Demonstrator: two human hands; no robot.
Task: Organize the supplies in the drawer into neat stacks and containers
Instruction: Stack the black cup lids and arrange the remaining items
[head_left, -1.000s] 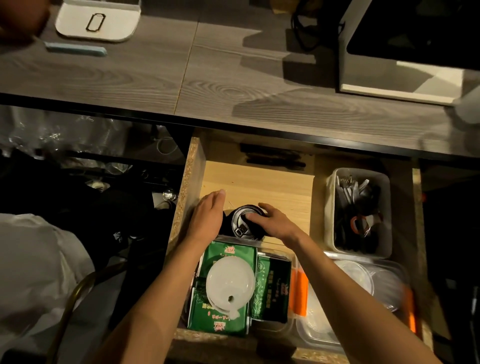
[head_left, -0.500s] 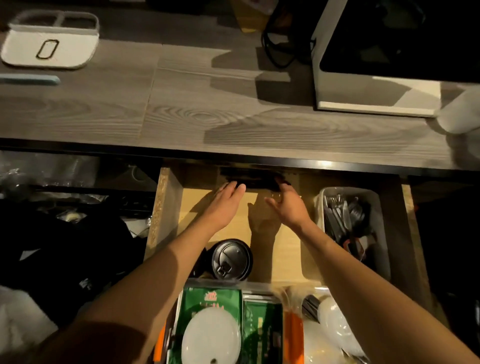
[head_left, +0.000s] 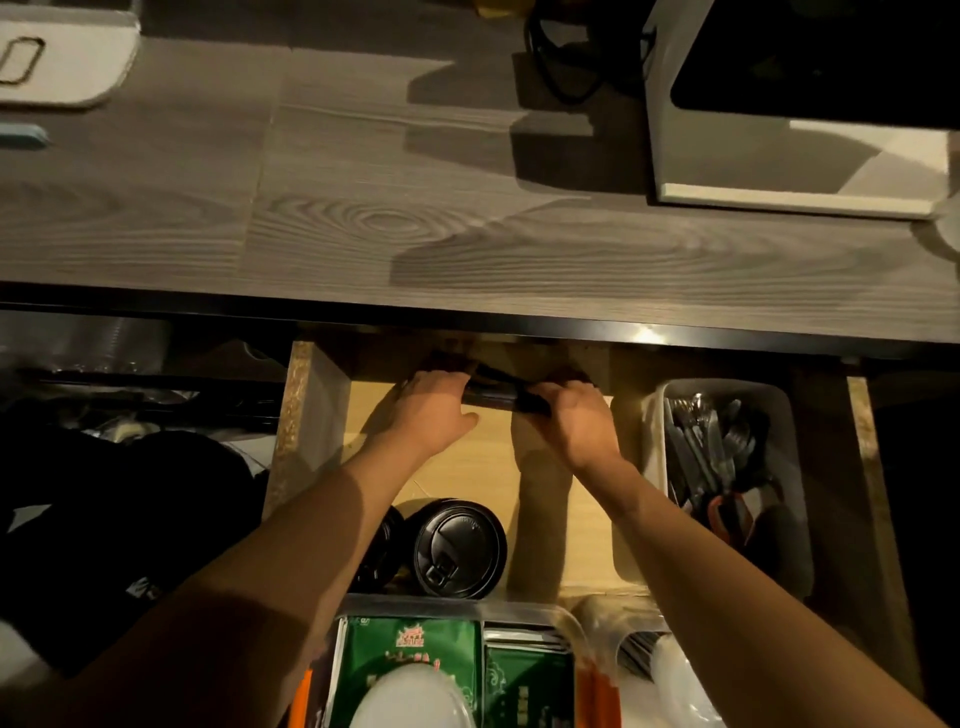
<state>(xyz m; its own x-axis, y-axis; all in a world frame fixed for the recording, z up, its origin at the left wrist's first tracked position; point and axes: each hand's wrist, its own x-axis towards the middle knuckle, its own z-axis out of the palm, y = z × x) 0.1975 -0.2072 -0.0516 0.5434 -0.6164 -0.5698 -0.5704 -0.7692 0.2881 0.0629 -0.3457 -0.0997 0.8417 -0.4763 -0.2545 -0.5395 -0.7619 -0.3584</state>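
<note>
Both hands reach to the back of the open drawer (head_left: 306, 441), just under the dark front edge of the wood-grain surface (head_left: 363, 223). The left hand (head_left: 434, 413) and the right hand (head_left: 574, 421) sit side by side, a little apart, each closed on one end of a bundle of slim black items (head_left: 498, 395) that lies across the drawer's far end; what those items are is too dark to tell. Nearer the person, on the pale drawer floor, a stack of black cup lids (head_left: 460, 548) stands upright, with a second black stack (head_left: 382, 545) touching it on the left, partly hidden behind the left forearm. To the right, a white bin (head_left: 649, 415) holds cutlery (head_left: 711, 447) and something with an orange handle. At the drawer's near end a clear container (head_left: 415, 605) holds green packets (head_left: 410, 660), and a white round lid (head_left: 410, 699) rests on top of them. On the surface above, a white box-shaped appliance (head_left: 779, 192) stands at the right and a white tray (head_left: 67, 57) at the far left.
</note>
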